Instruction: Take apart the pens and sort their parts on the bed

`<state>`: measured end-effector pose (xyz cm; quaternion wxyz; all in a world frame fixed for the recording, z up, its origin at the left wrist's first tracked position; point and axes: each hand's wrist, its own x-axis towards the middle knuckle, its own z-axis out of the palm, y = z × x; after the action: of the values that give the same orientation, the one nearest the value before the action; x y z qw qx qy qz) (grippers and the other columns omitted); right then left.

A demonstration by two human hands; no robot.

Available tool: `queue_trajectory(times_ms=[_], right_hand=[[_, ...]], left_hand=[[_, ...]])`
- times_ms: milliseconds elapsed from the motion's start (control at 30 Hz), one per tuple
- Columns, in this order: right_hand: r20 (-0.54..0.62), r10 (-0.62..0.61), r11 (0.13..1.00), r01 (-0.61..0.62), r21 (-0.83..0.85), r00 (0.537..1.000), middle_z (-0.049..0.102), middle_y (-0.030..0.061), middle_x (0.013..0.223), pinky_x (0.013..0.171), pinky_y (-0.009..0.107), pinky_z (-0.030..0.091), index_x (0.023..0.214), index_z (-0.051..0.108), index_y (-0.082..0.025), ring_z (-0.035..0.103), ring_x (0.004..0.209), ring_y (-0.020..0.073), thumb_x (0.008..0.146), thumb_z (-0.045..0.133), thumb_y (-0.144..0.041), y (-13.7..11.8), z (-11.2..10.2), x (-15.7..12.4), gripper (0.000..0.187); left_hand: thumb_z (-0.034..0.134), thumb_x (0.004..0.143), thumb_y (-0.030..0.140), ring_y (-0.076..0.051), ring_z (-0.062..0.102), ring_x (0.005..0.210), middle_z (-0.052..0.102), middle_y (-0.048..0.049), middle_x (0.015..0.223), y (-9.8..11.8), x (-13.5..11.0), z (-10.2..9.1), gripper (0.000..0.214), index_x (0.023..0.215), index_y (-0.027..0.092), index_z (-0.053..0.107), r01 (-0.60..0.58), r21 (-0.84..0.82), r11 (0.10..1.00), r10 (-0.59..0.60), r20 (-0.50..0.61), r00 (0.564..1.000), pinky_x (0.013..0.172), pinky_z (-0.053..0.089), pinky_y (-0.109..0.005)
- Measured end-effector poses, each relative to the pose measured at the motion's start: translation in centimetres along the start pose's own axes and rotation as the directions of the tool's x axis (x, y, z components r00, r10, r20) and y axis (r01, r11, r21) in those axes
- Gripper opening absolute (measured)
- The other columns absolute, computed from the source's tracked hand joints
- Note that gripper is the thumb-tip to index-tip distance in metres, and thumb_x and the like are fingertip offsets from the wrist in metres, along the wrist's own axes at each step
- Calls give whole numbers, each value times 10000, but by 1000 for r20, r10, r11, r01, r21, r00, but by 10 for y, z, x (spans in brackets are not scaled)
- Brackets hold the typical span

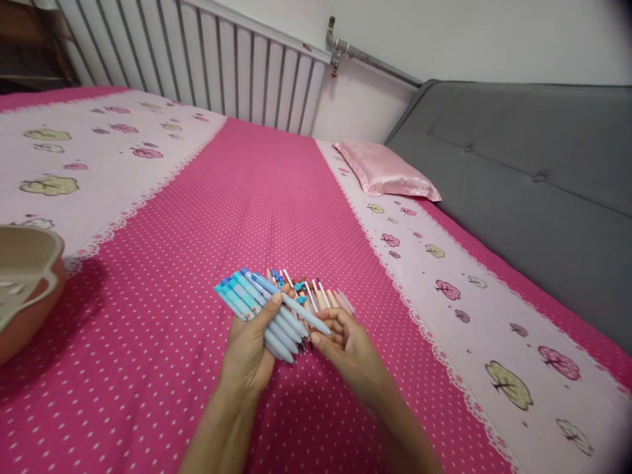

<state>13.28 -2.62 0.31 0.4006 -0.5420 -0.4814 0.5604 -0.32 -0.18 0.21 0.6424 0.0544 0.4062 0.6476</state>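
Above a magenta, polka-dotted bedspread (162,329), a person's left grip (251,345) clasps a fanned bundle of slim, light-blue pens (286,322). The right grip (340,336) curls at the bundle's near right end, by the uppermost pen's tapered tip; whether it grasps cannot be told. Assorted white, peach and pink pens (320,299) lie just beyond the bundle; a pink-and-beige basin (49,306) sits well to its left.

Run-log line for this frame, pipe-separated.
left hand: holds fanned blue pens | right hand: at tip of topmost pen | other pens: on bedspread beyond hands | basin: left edge of view | pillow: by gray headboard
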Motion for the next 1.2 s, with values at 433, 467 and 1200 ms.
queue_trajectory(times_ms=[433,467,1200], right_hand=[[-171,-45,995,60,81,984,730,72,812,749,351,519,860,696,-158,670,765,199,655,767,-338,5,-1,5,282],[-197,-78,996,85,28,977,731,71,809,737,357,524,857,704,-164,670,756,203,674,753,-324,5,0,4,248],[-96,-54,998,58,37,994,655,47,659,589,284,484,858,661,-132,602,602,155,759,649,-436,0,0,1,320]], left_hand=[[660,678,30,-145,649,560,707,-64,737,-2,-1,0,156,824,81,683,-47,9,999,47,-12,999,519,572,-248],[645,690,21,-146,652,567,709,-65,749,-2,-1,0,152,824,84,678,-37,-9,999,37,-23,999,527,576,-253],[665,682,32,-172,673,603,717,-81,769,0,-4,2,156,829,82,678,-11,-16,1000,11,14,1000,541,583,-265]])
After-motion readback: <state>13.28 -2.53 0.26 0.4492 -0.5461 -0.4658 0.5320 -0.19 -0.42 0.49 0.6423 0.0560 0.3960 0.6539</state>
